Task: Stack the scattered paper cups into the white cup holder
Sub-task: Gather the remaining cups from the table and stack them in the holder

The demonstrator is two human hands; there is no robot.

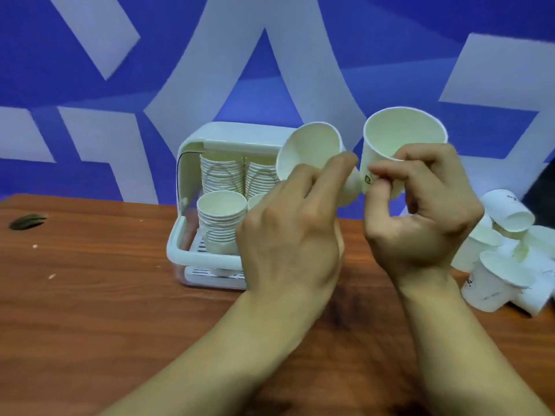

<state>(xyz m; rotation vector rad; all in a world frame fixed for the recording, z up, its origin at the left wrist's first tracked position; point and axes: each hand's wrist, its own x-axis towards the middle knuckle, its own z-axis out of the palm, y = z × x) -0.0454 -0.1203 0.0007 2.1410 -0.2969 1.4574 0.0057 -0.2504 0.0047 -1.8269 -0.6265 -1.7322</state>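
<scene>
The white cup holder stands on the wooden table, open toward me, with stacks of paper cups inside; a short stack is at the front left, taller stacks behind. My left hand holds a white paper cup tilted with its mouth to the left, in front of the holder. My right hand pinches a second paper cup upright by its lower wall. The two cups are close together, bases nearly touching. My left hand hides the holder's right half.
A pile of several loose paper cups lies on the table at the right edge. A small dark object rests at the far left. A blue and white wall rises behind the table.
</scene>
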